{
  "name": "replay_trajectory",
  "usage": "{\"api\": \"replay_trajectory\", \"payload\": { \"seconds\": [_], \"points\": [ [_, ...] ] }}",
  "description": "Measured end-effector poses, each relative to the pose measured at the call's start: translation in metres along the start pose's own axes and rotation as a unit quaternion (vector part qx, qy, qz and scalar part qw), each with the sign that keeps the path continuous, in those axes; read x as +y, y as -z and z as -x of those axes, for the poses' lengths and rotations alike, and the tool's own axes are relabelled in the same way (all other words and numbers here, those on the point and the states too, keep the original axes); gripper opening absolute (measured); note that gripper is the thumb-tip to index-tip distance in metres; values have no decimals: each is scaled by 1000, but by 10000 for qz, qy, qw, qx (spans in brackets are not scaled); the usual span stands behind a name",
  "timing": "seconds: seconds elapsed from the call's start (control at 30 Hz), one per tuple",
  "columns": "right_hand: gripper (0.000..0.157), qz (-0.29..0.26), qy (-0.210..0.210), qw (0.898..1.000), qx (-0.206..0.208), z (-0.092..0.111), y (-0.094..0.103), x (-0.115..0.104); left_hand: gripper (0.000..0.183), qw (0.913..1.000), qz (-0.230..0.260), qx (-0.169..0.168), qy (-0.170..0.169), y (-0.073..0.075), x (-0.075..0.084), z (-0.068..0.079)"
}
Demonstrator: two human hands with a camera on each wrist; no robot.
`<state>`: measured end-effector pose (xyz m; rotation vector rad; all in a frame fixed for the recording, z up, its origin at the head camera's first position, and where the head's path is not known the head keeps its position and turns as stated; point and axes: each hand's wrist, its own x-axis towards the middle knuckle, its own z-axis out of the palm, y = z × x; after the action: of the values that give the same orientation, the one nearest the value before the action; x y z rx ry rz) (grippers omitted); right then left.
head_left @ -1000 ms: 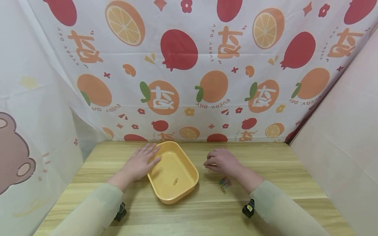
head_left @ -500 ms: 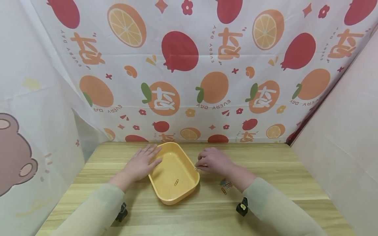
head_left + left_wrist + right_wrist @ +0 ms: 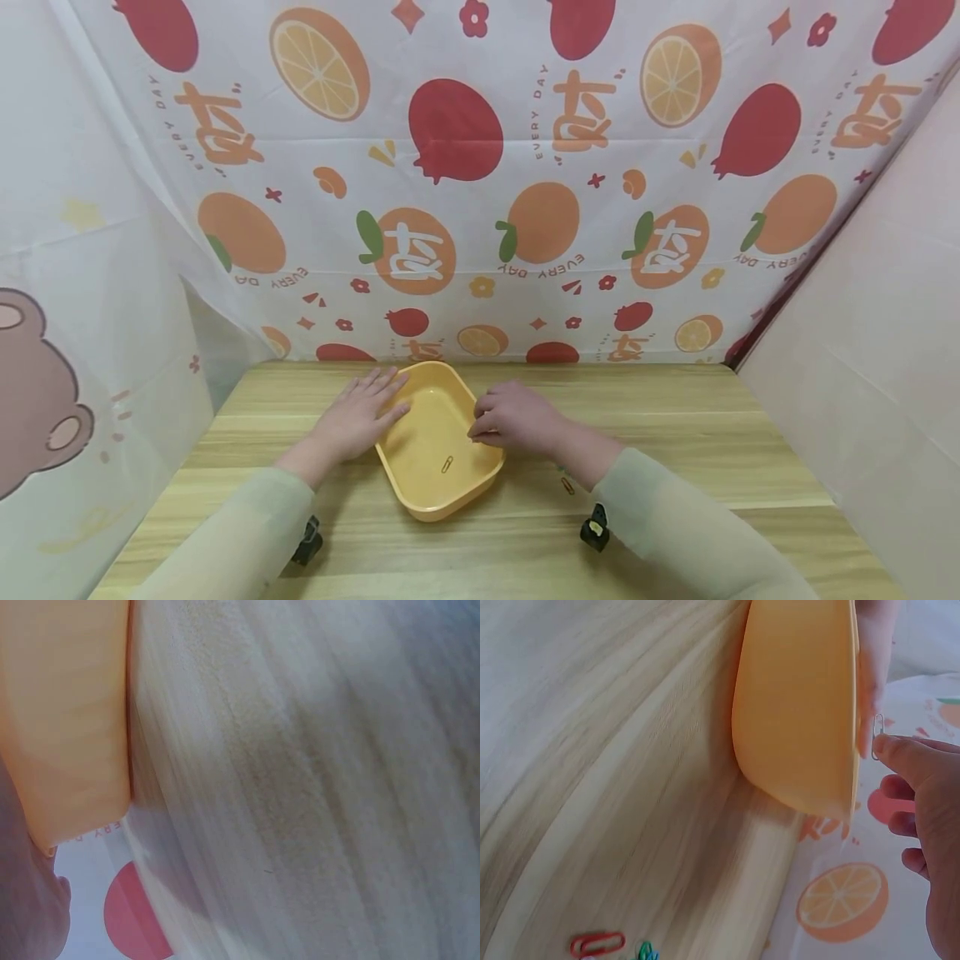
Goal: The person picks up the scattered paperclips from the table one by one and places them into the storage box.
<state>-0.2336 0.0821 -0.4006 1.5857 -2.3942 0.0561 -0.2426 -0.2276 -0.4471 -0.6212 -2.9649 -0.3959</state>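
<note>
In the head view, a yellow tray (image 3: 427, 433), a smooth, plastic-looking rounded rectangle, is sitting on a wood-grained tabletop (image 3: 450, 554), its long axis running from about eleven to five o'clock. A slim looped clip (image 3: 447, 464) is lying on the tray floor toward five o'clock, its length pointing from one to seven. The left hand (image 3: 360, 417) is resting over the rim at about ten o'clock, its fingers spread and fairly straight. The right hand (image 3: 513, 417) is reaching over the rim from three o'clock, fingertips drawn together inside the tray's outline. A reddish clip (image 3: 567, 486) is lying on the wood, its length slanting from eleven to five. Behind, a creased sheet printed with fruit (image 3: 480, 208) is hanging at twelve o'clock. In the left wrist view, the tray's smooth wall is filling ten o'clock, and part of the left hand is showing, blurred, at eight; its grip there I cannot tell. In the right wrist view, thumb and forefinger are pinching a pale wire clip (image 3: 877, 727), which is pointing nearly twelve to six, just past the tray rim; green clips (image 3: 646, 951) are lying toward six.
</note>
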Motion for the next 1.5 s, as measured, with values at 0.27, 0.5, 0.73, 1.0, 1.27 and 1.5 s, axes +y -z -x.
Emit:
{"api": "replay_trajectory", "payload": {
  "seconds": [0.27,0.5,0.73,1.0,1.27,1.5],
  "points": [
    [10,-141,31,9998,-136,-12,-2,-9,72,10000,-49,29,-29,-1,-1,0],
    [12,126,120,9993,-336,-20,-7,-14,73,10000,-64,40,-20,1,-1,1],
    [10,375,306,9971,-590,-28,-13,-19,68,10000,-30,51,-4,-1,-1,1],
    [7,552,333,9928,-1008,-36,-22,-22,68,10000,-17,22,8,0,-1,1],
    [7,698,439,9893,-1207,-43,-30,-25,64,10000,2,-4,8,1,1,0],
    [9,817,406,9855,-1431,-47,-40,-25,63,10000,-1,6,11,2,3,2]
  ]
}}
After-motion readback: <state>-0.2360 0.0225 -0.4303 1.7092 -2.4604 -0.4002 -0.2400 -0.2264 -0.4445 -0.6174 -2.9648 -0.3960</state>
